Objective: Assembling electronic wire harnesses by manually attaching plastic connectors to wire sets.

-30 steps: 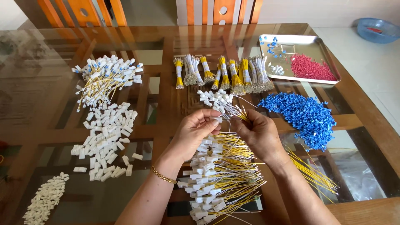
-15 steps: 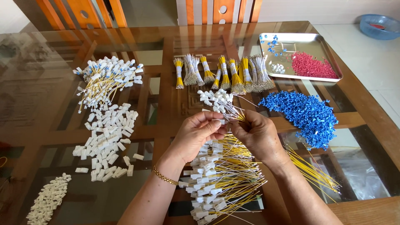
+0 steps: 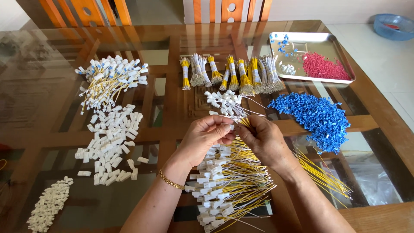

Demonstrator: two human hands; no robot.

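Now pinching white connector (image 3: 230, 127) between left hand (image 3: 202, 140) fingertips | right hand (image 3: 265, 140) gripping yellow wires (image 3: 246, 123) just right of connector | wires' long axis running toward me

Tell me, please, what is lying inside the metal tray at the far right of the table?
The metal tray holds a heap of red pieces, a few scattered blue pieces and a small white cluster. Anything beneath the red heap is covered and cannot be seen.
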